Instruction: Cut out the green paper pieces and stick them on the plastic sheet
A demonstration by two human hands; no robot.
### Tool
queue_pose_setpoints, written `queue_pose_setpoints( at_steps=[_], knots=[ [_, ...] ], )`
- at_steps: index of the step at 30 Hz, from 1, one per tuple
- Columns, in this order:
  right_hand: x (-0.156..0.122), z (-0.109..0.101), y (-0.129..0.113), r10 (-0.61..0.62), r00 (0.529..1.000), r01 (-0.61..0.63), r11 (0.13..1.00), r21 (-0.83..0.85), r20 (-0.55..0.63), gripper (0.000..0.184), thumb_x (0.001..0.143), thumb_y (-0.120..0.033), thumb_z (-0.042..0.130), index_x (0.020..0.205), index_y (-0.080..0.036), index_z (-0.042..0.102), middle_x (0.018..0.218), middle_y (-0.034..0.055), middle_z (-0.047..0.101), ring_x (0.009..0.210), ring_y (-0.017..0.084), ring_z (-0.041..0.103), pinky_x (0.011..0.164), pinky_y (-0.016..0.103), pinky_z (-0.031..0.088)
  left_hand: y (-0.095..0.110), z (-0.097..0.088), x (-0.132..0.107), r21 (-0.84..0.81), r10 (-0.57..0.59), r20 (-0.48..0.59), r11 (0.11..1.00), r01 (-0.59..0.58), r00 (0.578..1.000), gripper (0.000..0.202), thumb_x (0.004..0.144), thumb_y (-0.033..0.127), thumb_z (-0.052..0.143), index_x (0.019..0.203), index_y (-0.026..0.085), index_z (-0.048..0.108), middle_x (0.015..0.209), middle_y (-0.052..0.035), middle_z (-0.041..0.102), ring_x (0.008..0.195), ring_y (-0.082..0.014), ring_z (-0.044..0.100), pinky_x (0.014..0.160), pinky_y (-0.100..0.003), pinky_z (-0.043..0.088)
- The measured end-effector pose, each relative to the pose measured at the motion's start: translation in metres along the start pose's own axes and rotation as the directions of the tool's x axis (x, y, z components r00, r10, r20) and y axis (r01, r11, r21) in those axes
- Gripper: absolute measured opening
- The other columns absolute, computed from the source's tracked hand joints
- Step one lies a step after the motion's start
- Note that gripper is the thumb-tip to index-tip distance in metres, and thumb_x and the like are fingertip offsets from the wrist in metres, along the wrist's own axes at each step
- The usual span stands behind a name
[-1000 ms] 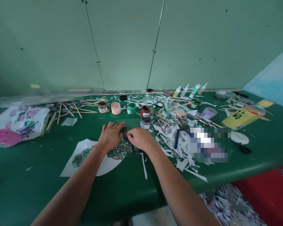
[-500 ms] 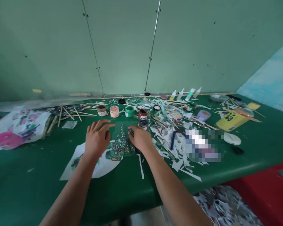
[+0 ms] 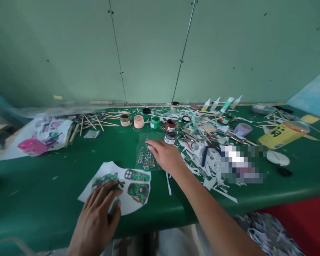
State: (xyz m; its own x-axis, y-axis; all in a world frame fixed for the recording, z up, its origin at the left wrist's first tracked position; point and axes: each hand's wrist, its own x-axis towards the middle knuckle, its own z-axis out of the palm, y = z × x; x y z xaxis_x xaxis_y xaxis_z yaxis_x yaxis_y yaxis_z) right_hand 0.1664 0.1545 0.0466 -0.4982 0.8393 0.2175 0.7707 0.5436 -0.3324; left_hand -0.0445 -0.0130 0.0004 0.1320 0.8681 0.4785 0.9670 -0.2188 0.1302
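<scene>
Cut-out sheet (image 3: pixel 145 156), a clear film carrying small dark printed pieces, lay flat on the green table (image 3: pixel 42 170) just in front of the paint jars (image 3: pixel 154 122). The right hand (image 3: pixel 165 155) rested on its right edge, fingers extended and loosely spread, pressing rather than gripping. A second earlier both hands worked together over this sheet, close to one another; the left hand (image 3: pixel 97 217) had since withdrawn toward the near table edge and lay on the white printed paper (image 3: pixel 133 193), fingers open and flat, touching the green printed figures. The sheet was therefore held by one hand only, and the paper beneath it had become exposed. Paper scraps (image 3: pixel 202 167) lay in a heap just right of the right hand. Wooden sticks (image 3: pixel 96 122) and glue tubes (image 3: pixel 221 104) lay farther back, well apart from both hands.
</scene>
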Motion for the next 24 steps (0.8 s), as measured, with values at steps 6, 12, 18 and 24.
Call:
queue_pose_setpoints(
  at_steps=[6,12,18,24],
  knots=[
    [-0.062,-0.006,-0.031,-0.020,0.987,0.021,1.000,-0.005,0.162,0.041,0.096,-0.024,0.034,0.132,-0.023,0.053,0.106,0.0078,0.072,0.076,0.021,0.068,0.058,0.031,0.043,0.029,0.008,0.008,-0.002,0.047,-0.004,0.999,-0.047,0.999,0.026,0.088,0.030,0.048,0.107,0.031,0.066,0.113,-0.0025,0.069,0.099,-0.0262,0.063,0.085,-0.046,0.052],
    [-0.071,0.003,-0.055,0.091,0.957,-0.077,0.995,-0.063,0.276,0.035,0.091,-0.015,0.041,0.121,-0.021,0.058,0.101,0.0089,0.073,0.080,0.022,0.069,0.058,0.030,0.043,0.042,0.015,0.015,0.118,0.016,0.068,0.993,-0.024,0.998,0.027,0.088,0.023,0.048,0.104,0.027,0.068,0.110,-0.0068,0.069,0.092,-0.0264,0.064,0.076,-0.043,0.053],
    [-0.056,0.005,-0.069,0.113,0.956,-0.087,0.990,-0.108,0.271,0.029,0.094,-0.018,0.040,0.112,-0.024,0.063,0.090,0.0067,0.074,0.080,0.020,0.071,0.062,0.028,0.047,0.040,0.033,0.008,0.234,0.084,-0.104,0.970,-0.058,0.991,0.045,0.094,0.039,0.038,0.124,0.010,0.056,0.132,-0.0162,0.060,0.125,-0.0294,0.054,0.101,-0.048,0.044],
    [-0.051,0.011,-0.079,0.129,0.947,-0.071,0.977,-0.200,0.294,0.026,0.092,-0.014,0.041,0.107,-0.022,0.061,0.084,0.0089,0.074,0.076,0.024,0.072,0.059,0.029,0.049,0.041,0.032,0.005,0.256,0.045,-0.051,0.966,-0.030,0.998,0.049,0.092,0.035,0.037,0.129,0.006,0.053,0.135,-0.0154,0.058,0.125,-0.0296,0.054,0.100,-0.048,0.046]
  ],
)
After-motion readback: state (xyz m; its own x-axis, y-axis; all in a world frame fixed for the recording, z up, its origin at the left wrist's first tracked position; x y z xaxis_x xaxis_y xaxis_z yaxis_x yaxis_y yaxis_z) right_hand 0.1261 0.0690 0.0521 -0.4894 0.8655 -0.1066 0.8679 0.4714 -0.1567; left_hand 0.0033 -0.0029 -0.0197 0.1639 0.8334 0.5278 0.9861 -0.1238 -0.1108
